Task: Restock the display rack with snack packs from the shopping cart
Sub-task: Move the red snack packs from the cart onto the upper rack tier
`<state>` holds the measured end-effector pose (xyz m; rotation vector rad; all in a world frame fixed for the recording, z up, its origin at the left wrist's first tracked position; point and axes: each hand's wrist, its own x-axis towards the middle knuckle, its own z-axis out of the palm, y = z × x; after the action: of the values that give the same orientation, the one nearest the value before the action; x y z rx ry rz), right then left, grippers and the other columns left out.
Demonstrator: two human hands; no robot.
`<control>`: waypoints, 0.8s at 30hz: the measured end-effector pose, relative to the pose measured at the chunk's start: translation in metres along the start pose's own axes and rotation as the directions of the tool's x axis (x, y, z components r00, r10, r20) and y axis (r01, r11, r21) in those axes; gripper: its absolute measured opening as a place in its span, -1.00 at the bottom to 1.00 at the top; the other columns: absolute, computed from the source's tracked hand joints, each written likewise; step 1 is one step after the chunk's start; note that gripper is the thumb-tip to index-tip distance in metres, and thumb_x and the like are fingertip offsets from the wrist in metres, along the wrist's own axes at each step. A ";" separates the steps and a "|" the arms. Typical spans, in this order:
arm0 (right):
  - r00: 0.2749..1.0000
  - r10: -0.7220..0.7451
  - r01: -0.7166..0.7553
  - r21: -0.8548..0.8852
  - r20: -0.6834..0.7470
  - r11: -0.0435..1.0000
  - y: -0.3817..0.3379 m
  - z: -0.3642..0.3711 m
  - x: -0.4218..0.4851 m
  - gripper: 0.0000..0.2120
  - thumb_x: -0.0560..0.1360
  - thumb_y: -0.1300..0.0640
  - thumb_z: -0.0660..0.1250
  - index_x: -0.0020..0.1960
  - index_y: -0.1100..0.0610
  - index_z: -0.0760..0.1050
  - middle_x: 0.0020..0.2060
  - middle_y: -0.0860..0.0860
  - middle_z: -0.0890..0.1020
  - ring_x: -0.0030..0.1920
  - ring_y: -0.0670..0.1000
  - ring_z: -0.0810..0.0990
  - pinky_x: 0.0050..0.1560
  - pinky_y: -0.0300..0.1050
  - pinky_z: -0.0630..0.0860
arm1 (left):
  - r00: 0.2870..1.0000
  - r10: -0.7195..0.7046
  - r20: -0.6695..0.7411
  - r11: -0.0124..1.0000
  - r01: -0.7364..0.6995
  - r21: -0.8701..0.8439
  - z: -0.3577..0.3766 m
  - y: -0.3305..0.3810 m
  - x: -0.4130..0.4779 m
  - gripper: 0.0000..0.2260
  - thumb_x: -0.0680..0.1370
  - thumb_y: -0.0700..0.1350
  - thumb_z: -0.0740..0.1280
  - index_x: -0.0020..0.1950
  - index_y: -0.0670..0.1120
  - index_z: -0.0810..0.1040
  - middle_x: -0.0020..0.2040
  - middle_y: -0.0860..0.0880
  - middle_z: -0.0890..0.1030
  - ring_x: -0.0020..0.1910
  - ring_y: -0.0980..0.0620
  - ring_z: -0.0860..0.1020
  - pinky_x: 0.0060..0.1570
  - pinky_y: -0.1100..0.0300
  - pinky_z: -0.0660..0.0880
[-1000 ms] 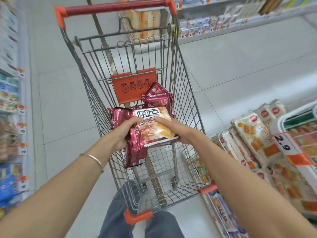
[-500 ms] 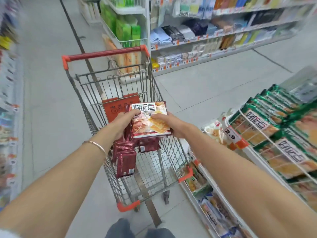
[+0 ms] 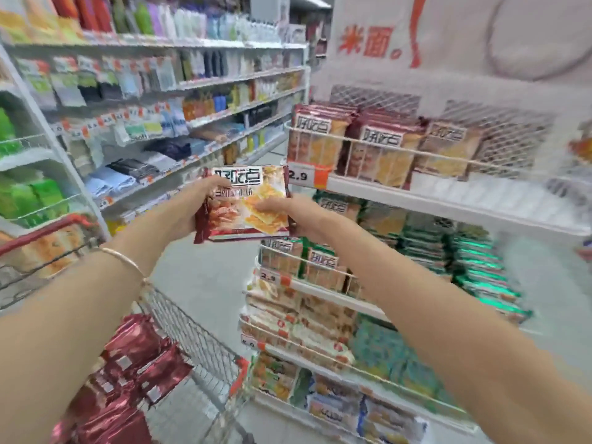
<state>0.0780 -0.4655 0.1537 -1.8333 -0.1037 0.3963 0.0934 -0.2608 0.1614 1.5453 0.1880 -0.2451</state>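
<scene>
While left hand (image 3: pixel 189 209) and right hand (image 3: pixel 288 214) clasp one snack pack (image 3: pixel 246 203) between them, shopping cart (image 3: pixel 198 344) holding dark red packs (image 3: pixel 137 363), display rack (image 3: pixel 416 200) top shelf holding matching packs (image 3: pixel 378 149).

The one camera sits on my head and looks forward and a little down through a wide lens, so straight edges bow toward the borders. It faces the display rack (image 3: pixel 448 200) at a slant and from close by, and the rack's tiers fill the right half of the view from top to bottom, partly blurred. My left hand (image 3: pixel 189 209) and right hand (image 3: pixel 288 216) reach in from the bottom corners and hold the snack pack (image 3: pixel 246 206) near mid-frame, just left of the rack's top tier. The shopping cart (image 3: pixel 198 344) lies low and left of the rack, and the aisle shelving (image 3: pixel 192 81) runs away farther left of it.
</scene>
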 end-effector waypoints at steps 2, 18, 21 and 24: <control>0.991 -0.059 0.061 0.010 -0.123 0.998 -0.013 -0.049 -0.022 -0.66 0.41 -0.07 0.53 0.00 0.07 0.48 -0.02 -0.05 0.63 -0.01 -0.06 0.59 0.12 -0.08 0.47 | 0.995 0.062 0.073 0.998 -0.063 0.017 0.048 0.034 0.003 -0.83 0.56 -0.03 0.34 0.03 -0.13 0.51 -0.40 0.00 0.49 -0.57 0.10 0.46 -0.55 0.28 0.48; 0.818 -0.273 0.224 -0.158 -0.506 0.962 -0.018 -0.416 -0.089 -0.16 0.08 0.05 0.73 0.27 0.15 0.45 0.07 0.06 0.70 0.06 0.05 0.71 0.18 0.06 0.60 | 0.779 0.519 0.353 0.725 -0.619 0.300 0.391 0.172 0.085 -0.22 0.34 0.02 0.56 0.49 -0.02 0.32 0.29 0.01 0.46 0.21 0.00 0.49 0.20 0.11 0.44; 0.901 -0.163 0.074 -0.228 -0.403 0.971 0.023 -0.438 -0.058 -0.27 0.17 0.17 0.70 0.27 0.18 0.48 0.02 0.05 0.72 0.04 0.06 0.70 0.10 0.04 0.63 | 0.755 0.431 0.493 0.542 -0.654 0.528 0.407 0.151 0.114 -0.37 0.40 -0.08 0.54 0.43 -0.01 0.43 0.30 0.03 0.50 0.23 0.02 0.49 0.21 0.19 0.41; 0.961 0.010 -0.080 -0.241 -0.277 0.967 0.049 -0.440 -0.042 -0.71 0.42 0.23 0.53 0.08 0.15 0.53 -0.10 -0.01 0.70 -0.03 0.01 0.66 0.00 -0.12 0.58 | 0.760 0.392 0.517 0.223 -0.624 0.749 0.410 0.136 0.141 -0.47 0.43 -0.01 0.50 0.39 0.01 0.51 0.35 -0.04 0.53 0.28 -0.07 0.50 0.27 0.11 0.42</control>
<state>0.1735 -0.8936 0.2243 -2.1256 0.0837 0.1622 0.2522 -0.6743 0.2617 2.5617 -0.8239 0.0701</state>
